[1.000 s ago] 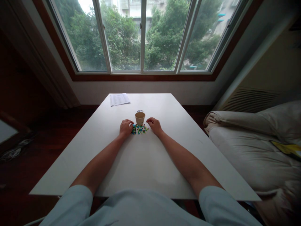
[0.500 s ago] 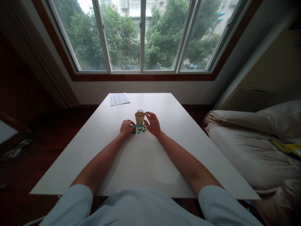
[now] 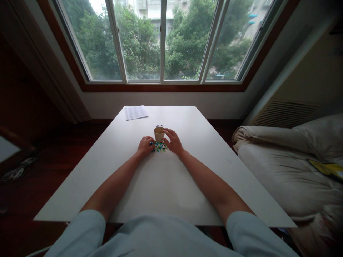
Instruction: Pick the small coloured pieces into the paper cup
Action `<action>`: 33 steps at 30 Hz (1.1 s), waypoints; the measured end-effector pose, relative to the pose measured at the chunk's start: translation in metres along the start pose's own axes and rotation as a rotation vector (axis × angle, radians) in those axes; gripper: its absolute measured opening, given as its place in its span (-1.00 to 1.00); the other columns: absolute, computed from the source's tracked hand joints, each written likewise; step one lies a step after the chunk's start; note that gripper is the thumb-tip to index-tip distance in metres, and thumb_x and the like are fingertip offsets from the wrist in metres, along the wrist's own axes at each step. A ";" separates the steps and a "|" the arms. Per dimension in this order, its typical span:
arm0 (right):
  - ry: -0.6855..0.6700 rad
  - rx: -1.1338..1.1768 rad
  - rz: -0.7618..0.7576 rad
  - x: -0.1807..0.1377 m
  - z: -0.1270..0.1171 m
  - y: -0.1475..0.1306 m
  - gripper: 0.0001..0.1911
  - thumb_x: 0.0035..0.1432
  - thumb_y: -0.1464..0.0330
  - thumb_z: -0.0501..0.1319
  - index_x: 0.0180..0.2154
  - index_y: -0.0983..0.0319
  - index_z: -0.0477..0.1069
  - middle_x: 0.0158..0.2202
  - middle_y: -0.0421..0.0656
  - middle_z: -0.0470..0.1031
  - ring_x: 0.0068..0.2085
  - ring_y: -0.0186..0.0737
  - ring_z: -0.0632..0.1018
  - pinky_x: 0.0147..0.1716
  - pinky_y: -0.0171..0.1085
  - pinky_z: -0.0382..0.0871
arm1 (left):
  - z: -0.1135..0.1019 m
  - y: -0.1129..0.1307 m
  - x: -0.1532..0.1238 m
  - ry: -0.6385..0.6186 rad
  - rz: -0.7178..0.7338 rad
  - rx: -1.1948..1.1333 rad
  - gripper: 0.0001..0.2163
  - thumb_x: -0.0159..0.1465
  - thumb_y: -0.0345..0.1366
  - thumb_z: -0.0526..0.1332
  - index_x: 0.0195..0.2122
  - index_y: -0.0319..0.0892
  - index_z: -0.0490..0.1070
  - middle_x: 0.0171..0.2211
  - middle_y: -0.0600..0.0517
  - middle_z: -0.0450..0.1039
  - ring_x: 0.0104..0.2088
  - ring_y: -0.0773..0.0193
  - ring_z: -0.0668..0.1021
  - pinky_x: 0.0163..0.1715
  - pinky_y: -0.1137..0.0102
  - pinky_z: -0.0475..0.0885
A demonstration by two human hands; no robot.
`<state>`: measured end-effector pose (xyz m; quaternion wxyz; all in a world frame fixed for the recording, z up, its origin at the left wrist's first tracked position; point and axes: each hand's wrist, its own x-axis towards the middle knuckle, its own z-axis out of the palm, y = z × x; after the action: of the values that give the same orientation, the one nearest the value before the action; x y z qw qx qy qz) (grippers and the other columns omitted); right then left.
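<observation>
While the left hand hid some colored pieces, the right hand overlapped the cup further, both grips unclear.

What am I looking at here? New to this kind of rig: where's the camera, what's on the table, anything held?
No machine: these are a person's own bare hands. The one view comes from a camera worn on the head, looking forward and down over a white table. On it lie small colourful pieces, with a paper cup upright just behind them and papers near the far edge. The left hand is at the pieces' left side; whether it pinches one is unclear. The right hand is curved by the cup's right side; a firm grip can't be confirmed.
</observation>
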<state>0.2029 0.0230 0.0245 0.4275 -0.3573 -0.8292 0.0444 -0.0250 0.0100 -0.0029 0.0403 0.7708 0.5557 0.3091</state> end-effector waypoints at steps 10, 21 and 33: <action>0.171 0.014 0.086 -0.001 0.004 0.012 -0.64 0.35 0.24 0.05 0.07 0.19 0.43 0.08 0.01 0.42 0.12 -0.04 0.40 0.15 -0.03 0.31 | 0.004 -0.008 0.001 0.016 -0.057 0.034 -0.76 0.19 -0.44 0.14 -0.26 -0.09 0.60 -0.13 -0.04 0.51 -0.06 0.13 0.44 0.04 0.22 0.37; -0.169 0.106 0.299 -0.008 0.006 0.047 -0.76 0.18 0.30 0.13 -0.34 0.23 0.55 -0.48 -0.21 0.50 -0.44 -0.30 0.39 -0.38 -0.32 0.22 | 0.003 -0.006 0.000 0.021 -0.059 0.063 -0.82 0.16 -0.38 0.22 -0.26 -0.07 0.60 -0.13 -0.04 0.51 -0.06 0.09 0.43 0.03 0.22 0.36; -0.481 0.277 0.248 -0.006 0.004 0.052 -0.86 -0.04 0.35 0.14 -0.40 0.24 0.42 -0.49 -0.29 0.34 -0.43 -0.36 0.32 -0.43 -0.37 0.13 | 0.002 -0.003 0.000 0.015 -0.044 0.105 -0.87 0.15 -0.32 0.25 -0.30 -0.08 0.59 -0.16 -0.04 0.52 -0.09 0.10 0.44 -0.02 0.24 0.37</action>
<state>0.2310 0.0583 -0.0018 0.2547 -0.3731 -0.8429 0.2923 -0.0262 0.0115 -0.0056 0.0024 0.7569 0.5884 0.2843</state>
